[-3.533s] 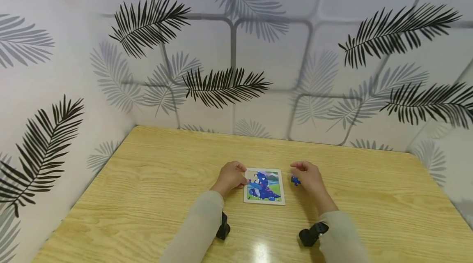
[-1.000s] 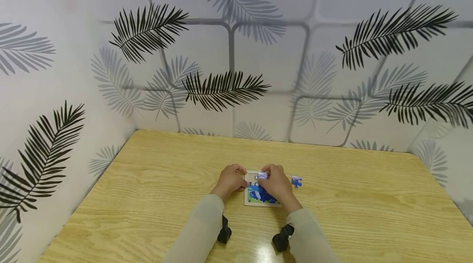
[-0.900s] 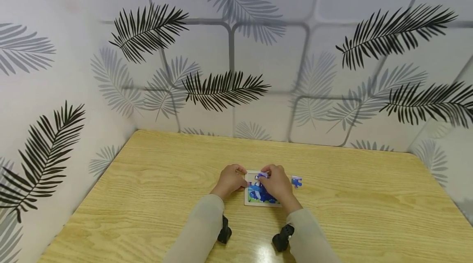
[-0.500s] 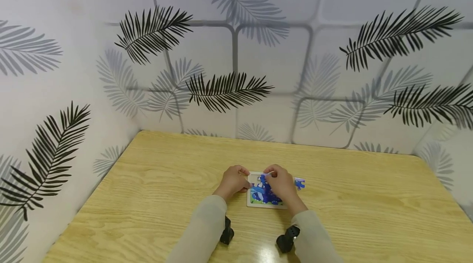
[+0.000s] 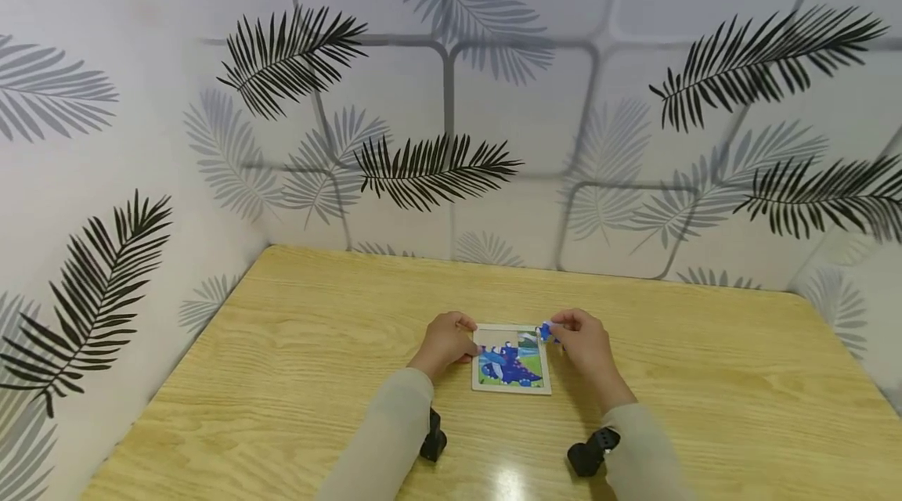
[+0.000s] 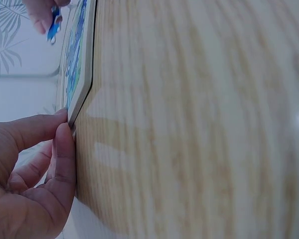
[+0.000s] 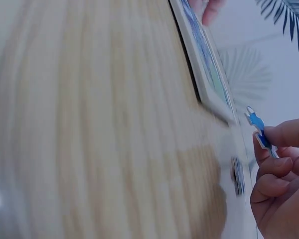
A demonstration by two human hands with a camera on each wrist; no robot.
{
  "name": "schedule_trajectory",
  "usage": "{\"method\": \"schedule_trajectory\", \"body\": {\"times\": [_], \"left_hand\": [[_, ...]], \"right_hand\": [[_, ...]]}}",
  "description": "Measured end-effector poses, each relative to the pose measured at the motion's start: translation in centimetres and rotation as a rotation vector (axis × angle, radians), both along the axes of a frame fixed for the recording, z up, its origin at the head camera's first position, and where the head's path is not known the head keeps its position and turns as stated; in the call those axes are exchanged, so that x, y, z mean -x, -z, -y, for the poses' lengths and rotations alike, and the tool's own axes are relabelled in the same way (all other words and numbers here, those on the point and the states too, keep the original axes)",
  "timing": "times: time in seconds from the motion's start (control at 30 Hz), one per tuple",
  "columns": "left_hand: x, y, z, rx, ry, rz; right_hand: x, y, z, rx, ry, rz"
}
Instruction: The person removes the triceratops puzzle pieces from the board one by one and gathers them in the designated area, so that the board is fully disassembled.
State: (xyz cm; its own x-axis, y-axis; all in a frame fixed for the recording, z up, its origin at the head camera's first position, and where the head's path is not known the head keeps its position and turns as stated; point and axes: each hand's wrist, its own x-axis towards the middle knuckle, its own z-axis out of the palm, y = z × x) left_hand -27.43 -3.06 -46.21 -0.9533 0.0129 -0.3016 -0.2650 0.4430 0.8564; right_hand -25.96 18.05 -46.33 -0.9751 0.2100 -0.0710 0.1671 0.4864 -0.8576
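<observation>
Puzzle board (image 5: 510,390) lies flat on a light wood-grain table (image 5: 317,313) against pale walls (image 5: 521,109) printed with dark and grey fronds (image 5: 440,174). Square and white-framed, it shows a blue dinosaur; its upper-left area is bare. Left hand (image 5: 444,344): fingers pinch the left edge. Right hand (image 5: 586,343): fingers pinch a blue puzzle piece (image 5: 546,331) beside the upper-right corner.

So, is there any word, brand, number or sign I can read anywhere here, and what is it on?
None can be read.
The puzzle and the held piece show coloured artwork, with no lettering I can make out.
The wall has leaf patterns; the table, wood grain.
Any marks on the black cameras are too small to read.
</observation>
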Motion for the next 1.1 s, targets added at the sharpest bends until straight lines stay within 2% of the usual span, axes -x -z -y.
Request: {"method": "schedule_trajectory", "body": {"times": [0.23,0.53,1.1], "left_hand": [[0.1,0.1,0.1,0.006,-0.017,0.002],[0.3,0.5,0.3,0.000,-0.016,0.004],[0.4,0.6,0.0,0.003,-0.007,-0.002]], "right_hand": [[-0.4,0.4,-3.5,0.004,-0.013,0.035],[-1.0,0.8,-6.5,-0.002,-0.051,0.030],[-1.4,0.9,-7.4,-0.154,-0.069,0.059]]}}
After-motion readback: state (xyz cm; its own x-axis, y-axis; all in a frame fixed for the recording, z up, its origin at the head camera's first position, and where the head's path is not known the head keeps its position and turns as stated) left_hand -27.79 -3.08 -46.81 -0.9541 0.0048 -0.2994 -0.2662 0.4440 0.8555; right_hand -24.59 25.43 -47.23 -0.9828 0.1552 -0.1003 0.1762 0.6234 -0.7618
